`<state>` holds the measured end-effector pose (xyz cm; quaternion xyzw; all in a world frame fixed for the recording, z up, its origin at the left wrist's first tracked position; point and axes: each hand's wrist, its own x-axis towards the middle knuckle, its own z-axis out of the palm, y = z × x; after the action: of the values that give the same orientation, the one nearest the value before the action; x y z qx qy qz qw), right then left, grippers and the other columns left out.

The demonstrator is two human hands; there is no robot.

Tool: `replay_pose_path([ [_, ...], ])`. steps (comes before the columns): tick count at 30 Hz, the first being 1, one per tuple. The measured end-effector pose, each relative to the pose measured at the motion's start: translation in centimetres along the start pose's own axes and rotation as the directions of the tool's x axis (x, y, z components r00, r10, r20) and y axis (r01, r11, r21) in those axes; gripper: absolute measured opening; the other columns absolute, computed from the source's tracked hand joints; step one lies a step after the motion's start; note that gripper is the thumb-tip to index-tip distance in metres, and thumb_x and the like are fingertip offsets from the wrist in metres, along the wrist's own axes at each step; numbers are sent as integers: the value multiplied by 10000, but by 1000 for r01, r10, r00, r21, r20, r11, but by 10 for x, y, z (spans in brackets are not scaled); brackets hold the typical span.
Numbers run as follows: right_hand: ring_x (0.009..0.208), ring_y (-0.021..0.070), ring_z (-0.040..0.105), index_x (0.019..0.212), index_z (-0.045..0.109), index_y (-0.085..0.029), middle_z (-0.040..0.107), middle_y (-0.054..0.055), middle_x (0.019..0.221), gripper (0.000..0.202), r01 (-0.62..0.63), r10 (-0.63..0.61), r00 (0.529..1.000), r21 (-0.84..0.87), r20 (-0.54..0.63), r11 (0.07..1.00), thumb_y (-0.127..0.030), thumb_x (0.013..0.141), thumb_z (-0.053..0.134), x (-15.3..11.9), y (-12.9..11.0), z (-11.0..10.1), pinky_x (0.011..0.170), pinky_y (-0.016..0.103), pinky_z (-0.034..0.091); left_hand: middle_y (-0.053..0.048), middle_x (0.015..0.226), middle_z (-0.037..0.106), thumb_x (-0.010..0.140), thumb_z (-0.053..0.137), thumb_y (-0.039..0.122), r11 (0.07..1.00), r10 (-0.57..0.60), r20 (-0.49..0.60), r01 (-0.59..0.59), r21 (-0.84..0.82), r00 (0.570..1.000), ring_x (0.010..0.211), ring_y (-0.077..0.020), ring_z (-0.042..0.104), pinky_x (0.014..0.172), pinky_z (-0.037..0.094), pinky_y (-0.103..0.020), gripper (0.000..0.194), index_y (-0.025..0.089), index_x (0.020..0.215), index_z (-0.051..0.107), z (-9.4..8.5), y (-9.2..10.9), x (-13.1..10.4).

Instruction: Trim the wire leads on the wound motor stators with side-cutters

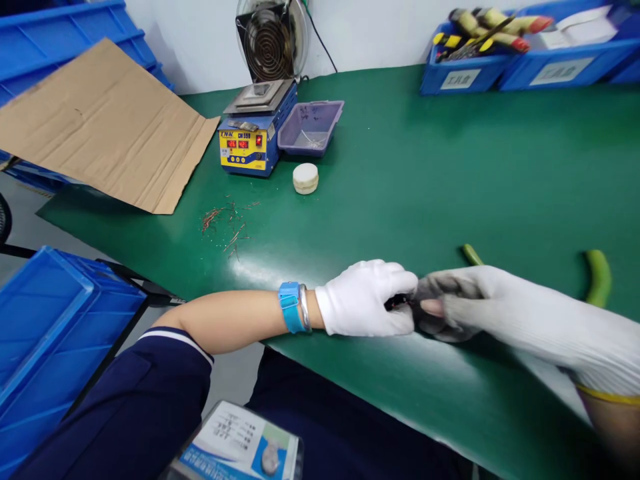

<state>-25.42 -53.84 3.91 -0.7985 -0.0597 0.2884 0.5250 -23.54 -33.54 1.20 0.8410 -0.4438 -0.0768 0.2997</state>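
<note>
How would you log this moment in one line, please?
left hand: gloved, holding dark item | right hand: gloved, close against left | green table: copper-coloured strands, round white object

left gloved hand (pixel 367 300): matt cloth | right gloved hand (pixel 457 303): ribbed knit | tabletop (pixel 380 193): glossy

Green tabletop (pixel 380 200): glossy, before me.
Blue bins (pixel 493 77): far right, in a row.
Blue-and-yellow unit (pixel 250 148): beside purple tub (pixel 303 143), white tin (pixel 305 180) near.
Wire scraps (pixel 213 217): scattered to my left.
Green pieces (pixel 599 277): two, on my right.
</note>
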Motion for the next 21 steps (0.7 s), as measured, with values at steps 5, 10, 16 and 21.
replay_pose_path([
  [5, 515, 111, 416, 684, 623, -162, 567, 22, 586, 507, -194, 85, 940, 310, 332, 931, -637, 743, 788, 0, 4, 16, 509, 270, 366, -175, 1246, 612, 812, 597, 264, 998, -26, -27, 25, -64, 999, 1010, -235, 649, 889, 562, -372, 238, 133, 1009, 623, -1, 2, -2],
  [10, 513, 111, 458, 699, 632, -163, 609, 40, 597, 578, -214, 121, 957, 358, 265, 909, -723, 723, 774, -4, 9, 18, 505, 250, 368, -184, 1308, 597, 800, 589, 220, 993, -62, -53, 56, -104, 997, 1015, -227, 681, 899, 575, -360, 233, 129, 1012, 628, -1, 5, -4],
  [16, 503, 131, 509, 692, 614, -175, 636, 48, 597, 603, -198, 146, 971, 296, 188, 935, -751, 660, 789, -1, 6, 22, 516, 277, 431, -190, 1361, 583, 763, 623, 194, 980, -117, -81, 101, -173, 990, 1137, -262, 676, 974, 568, -381, 205, 154, 963, 596, -1, 8, -5],
  [21, 441, 118, 478, 578, 540, -199, 562, 10, 490, 460, -205, 214, 976, 169, -37, 964, -605, 690, 725, -4, -1, 31, 470, 253, 379, -205, 1396, 563, 669, 727, 198, 908, -155, -66, 116, -403, 986, 1201, -280, 636, 1032, 542, -423, 535, 140, 1166, 539, -6, 5, -7],
])
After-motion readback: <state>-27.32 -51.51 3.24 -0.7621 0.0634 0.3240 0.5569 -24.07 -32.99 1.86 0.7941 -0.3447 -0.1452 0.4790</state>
